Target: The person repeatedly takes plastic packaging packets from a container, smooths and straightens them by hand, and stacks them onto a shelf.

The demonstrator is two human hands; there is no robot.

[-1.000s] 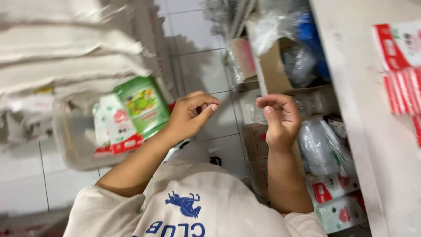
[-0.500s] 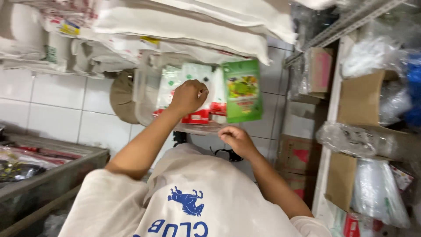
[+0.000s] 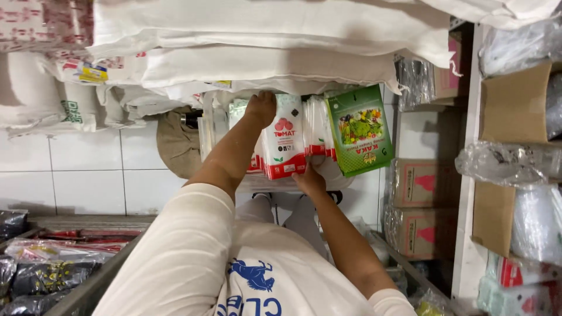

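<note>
A row of white seed packets (image 3: 285,142) with red bands stands upright in a clear plastic bin (image 3: 257,182). A green packet (image 3: 360,131) with a vegetable picture leans at the row's right end. My left hand (image 3: 261,107) reaches over the top of the white packets, its fingers curled down among them. My right hand (image 3: 308,177) grips the lower edge of the same row from below, fingertips hidden behind the packets. Both forearms stretch out from my cream shirt (image 3: 193,257).
Stacked white sacks (image 3: 263,41) hang over the bin. Cardboard boxes (image 3: 422,182) stand to the right, beside a white shelf (image 3: 468,175) with boxes and plastic-wrapped goods. A metal tray (image 3: 88,289) of dark packets is at lower left. A brown cloth item (image 3: 174,143) lies against the tiles.
My right hand has risen to the lower edge of the white packets. My left hand stays at their top. The view has swung so the bin is nearer the middle.
</note>
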